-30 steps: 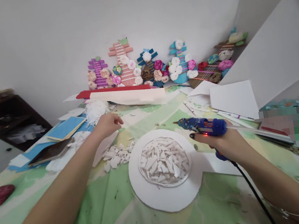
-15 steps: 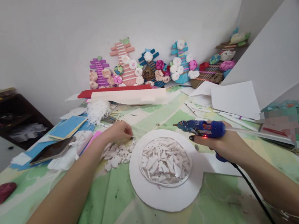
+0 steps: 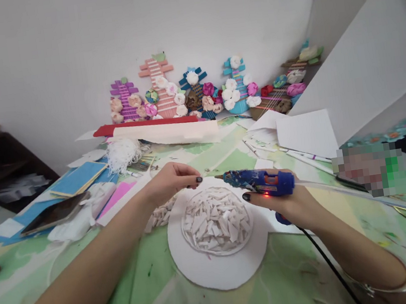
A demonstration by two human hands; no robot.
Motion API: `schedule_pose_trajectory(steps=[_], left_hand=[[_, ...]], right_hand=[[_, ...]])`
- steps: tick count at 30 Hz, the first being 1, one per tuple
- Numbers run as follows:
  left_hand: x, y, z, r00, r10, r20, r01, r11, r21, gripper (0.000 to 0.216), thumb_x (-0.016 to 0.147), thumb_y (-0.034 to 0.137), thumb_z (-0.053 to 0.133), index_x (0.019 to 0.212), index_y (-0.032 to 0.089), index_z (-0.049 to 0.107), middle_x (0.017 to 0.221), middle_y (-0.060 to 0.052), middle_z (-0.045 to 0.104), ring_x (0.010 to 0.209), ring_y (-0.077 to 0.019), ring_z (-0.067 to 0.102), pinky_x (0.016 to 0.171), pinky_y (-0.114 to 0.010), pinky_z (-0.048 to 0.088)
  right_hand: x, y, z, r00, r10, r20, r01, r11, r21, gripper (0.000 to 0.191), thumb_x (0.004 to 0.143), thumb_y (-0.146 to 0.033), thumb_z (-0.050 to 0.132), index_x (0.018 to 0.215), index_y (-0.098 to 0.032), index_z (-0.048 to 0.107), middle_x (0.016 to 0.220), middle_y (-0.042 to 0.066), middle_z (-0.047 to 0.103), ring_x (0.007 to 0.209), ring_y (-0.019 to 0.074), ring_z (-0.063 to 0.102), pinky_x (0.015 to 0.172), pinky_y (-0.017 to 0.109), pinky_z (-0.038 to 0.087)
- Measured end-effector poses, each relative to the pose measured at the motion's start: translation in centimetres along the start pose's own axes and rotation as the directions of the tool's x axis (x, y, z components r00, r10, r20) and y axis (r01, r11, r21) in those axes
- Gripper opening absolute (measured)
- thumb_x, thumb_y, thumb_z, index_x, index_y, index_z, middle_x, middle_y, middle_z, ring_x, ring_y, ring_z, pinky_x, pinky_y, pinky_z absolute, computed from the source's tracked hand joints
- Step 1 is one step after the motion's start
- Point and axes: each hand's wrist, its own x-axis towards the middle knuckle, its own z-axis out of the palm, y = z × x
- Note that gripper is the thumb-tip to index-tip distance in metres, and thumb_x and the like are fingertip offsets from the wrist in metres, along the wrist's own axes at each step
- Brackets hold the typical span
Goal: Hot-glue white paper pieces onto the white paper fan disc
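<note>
My right hand (image 3: 297, 207) grips a blue hot glue gun (image 3: 258, 181) with a lit red light, its nozzle pointing left. A clear glue stick (image 3: 328, 185) sticks out of its back end. Thumb and fingers of my left hand (image 3: 171, 180) are pinched close to the nozzle; whatever they hold is too small to make out. Below both hands lies a round white board (image 3: 223, 273). White broken pieces (image 3: 216, 220) fill a ringed circle on it. More loose white pieces (image 3: 161, 212) lie beside the board, partly behind my left forearm.
Guitar-shaped crafts with paper flowers (image 3: 162, 90) lean on the wall. On the left are white string (image 3: 124, 155), blue sheets (image 3: 78, 178) and a dark phone-like object (image 3: 55, 213). White paper (image 3: 306, 132) lies at right. The gun's black cord (image 3: 327, 260) trails toward me.
My left hand has moved from the loose pile up and right, close to the glue gun's nozzle. The view has shifted slightly; the right hand still holds the gun.
</note>
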Motion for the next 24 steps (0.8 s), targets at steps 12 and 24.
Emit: schedule_pose_trajectory(steps=[12,24], left_hand=[[-0.6,0.1,2.2,0.993,0.035,0.116,-0.023,0.994,-0.106,0.010,0.066,0.021,0.071,0.071,0.013,0.071,0.059,-0.003,0.065,0.058,-0.0100,0.057,0.061,-0.022,0.044],[-0.6,0.1,2.2,0.995,0.039,0.095,-0.027,0.991,-0.132,0.011,0.066,0.022,0.072,0.070,0.012,0.070,0.060,-0.004,0.065,0.059,-0.0107,0.057,0.062,-0.024,0.044]], right_hand=[[-0.1,0.0,0.1,0.999,-0.017,0.047,0.016,1.000,0.021,0.025,0.071,-0.036,0.064,0.086,-0.016,0.064,0.060,-0.002,0.051,0.050,0.0089,0.040,0.044,0.021,0.032],[-0.4,0.0,0.0,1.000,0.001,0.009,-0.001,0.999,-0.033,0.021,0.067,-0.037,0.064,0.079,-0.020,0.066,0.067,0.001,0.058,0.063,0.0159,0.050,0.054,0.026,0.041]])
